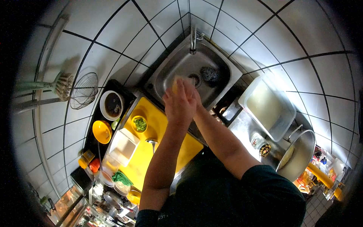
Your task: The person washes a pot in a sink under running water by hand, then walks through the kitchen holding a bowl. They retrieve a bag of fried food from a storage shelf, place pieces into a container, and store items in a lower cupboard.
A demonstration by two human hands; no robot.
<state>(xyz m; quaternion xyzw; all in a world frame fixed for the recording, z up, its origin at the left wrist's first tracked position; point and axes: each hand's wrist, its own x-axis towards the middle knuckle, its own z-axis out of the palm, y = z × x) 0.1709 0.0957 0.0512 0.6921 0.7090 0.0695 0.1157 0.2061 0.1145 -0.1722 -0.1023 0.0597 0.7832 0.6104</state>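
Note:
Both hands are pressed together above the steel sink [162, 77]. My left hand [177, 108] lies on top, its fingers closed around something pale yellow and blurred [175, 86] that I cannot make out. Right against it is my right hand [196, 99], largely covered by the left, so its fingers hardly show. A dark scouring pad [210, 74] rests in the basin beside the drain [194, 80]. Behind them a metal faucet [193, 43] stands at the corner.
Left of my arms, a yellow cutting board [158, 120] carries a small bowl of chopped greens [139, 124], a white container [123, 146] and a ladle [151, 141]. A bowl of dark liquid [112, 105] stands beyond. To the right are a translucent tub [267, 108] and a pot [302, 153].

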